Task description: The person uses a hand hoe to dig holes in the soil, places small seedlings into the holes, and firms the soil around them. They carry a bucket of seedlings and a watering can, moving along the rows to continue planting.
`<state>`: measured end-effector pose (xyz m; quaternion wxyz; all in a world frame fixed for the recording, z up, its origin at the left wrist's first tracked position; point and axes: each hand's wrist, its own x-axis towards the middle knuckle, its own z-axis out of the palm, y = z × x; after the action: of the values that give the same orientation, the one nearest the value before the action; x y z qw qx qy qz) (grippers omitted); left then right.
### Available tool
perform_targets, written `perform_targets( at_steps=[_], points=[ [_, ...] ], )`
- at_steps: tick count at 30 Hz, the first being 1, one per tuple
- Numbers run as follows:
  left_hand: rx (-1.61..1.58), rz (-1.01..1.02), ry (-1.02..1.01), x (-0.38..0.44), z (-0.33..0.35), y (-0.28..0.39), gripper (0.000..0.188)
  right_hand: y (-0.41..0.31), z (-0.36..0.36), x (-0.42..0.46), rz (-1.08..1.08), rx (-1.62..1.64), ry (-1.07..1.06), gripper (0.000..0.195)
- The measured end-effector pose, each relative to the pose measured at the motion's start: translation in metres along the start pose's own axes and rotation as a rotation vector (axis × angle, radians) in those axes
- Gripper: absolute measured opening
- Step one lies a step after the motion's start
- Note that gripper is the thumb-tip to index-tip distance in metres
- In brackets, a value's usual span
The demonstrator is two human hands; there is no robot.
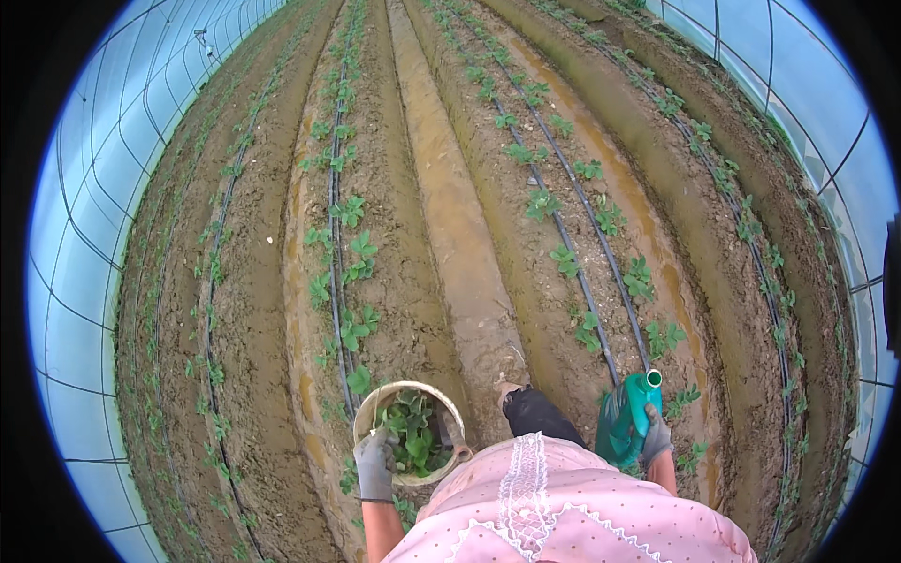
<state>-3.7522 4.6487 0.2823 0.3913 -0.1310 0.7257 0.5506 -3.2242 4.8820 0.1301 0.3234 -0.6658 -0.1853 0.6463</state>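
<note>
My left hand [376, 463], in a grey work glove, grips the rim side of a whitish bucket [456, 415] at its handle. Inside the bucket lie green leafy seedlings [415, 433], and the wooden end of a tool [461, 452] rests over the rim at the right. At my other side, my gloved right hand [657, 435] is closed around the handle of a green plastic jug [614, 429]. The jug's round mouth [654, 378] is uncapped and faces up. Its contents cannot be seen.
A muddy, wet furrow [457, 225] runs ahead, with my leg [538, 414] in it. Raised soil beds on both sides carry young leafy plants [350, 211] and black drip hoses [584, 281]. Orange-brown water [654, 239] stands in the right furrow. Greenhouse film walls [91, 281] curve along both sides.
</note>
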Motion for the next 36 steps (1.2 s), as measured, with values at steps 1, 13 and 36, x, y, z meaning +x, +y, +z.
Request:
perform_targets(
  at_steps=[1, 13, 36],
  points=[
    [0.006, 0.011, -0.001, 0.008, 0.007, 0.01, 0.03, -0.01, 0.013, 0.005, 0.018, -0.011, -0.021, 0.042],
    [0.148, 0.032, -0.079, 0.098, 0.11, 0.151, 0.03, -0.09, 0.153, 0.074, -0.049, 0.22, -0.115, 0.039],
    [0.053, 0.199, -0.066, 0.158, 0.161, 0.272, 0.029, -0.137, 0.173, 0.103, 0.15, 0.184, -0.072, 0.048]
  ],
)
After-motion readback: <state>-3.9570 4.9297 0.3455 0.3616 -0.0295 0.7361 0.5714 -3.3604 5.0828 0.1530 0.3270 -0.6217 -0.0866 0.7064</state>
